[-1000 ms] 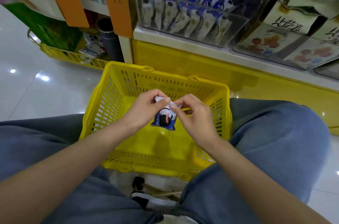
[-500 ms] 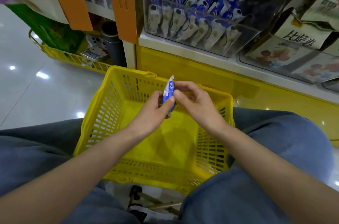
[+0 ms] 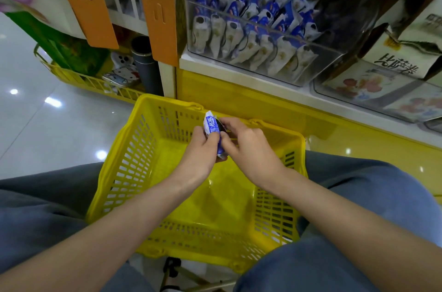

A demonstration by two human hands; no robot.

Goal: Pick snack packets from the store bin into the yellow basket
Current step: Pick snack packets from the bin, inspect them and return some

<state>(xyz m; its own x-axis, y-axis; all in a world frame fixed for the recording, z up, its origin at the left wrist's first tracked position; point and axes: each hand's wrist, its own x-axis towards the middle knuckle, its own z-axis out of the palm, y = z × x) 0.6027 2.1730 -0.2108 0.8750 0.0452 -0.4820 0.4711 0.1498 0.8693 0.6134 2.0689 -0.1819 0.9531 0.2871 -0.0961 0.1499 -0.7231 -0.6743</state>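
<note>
Above the basket (image 3: 134,148), close to its far wall, 1 packet (image 3: 211,128) stands on edge, blue-and-white, with its top end up. Both hands hold it: the left hand (image 3: 199,157) pinches the lower part between thumb and fingers, and the right hand (image 3: 248,146) pinches the right edge with curled fingertips. The packet hangs clear of the basket floor. The basket sits between the person's 2 knees (image 3: 358,196) in blue trousers. Beyond the basket, a white shelf (image 3: 239,81) carries the clear bin (image 3: 323,59) — filled with upright stock (image 3: 239,36) of the same blue-and-white kind. Right of the bin lie printed boxes (image 3: 394,64). Left of the shelf hang 2 orange panels (image 3: 155,9); below them, a second basket (image 3: 79,79) holds a dark tube (image 3: 143,62).
</note>
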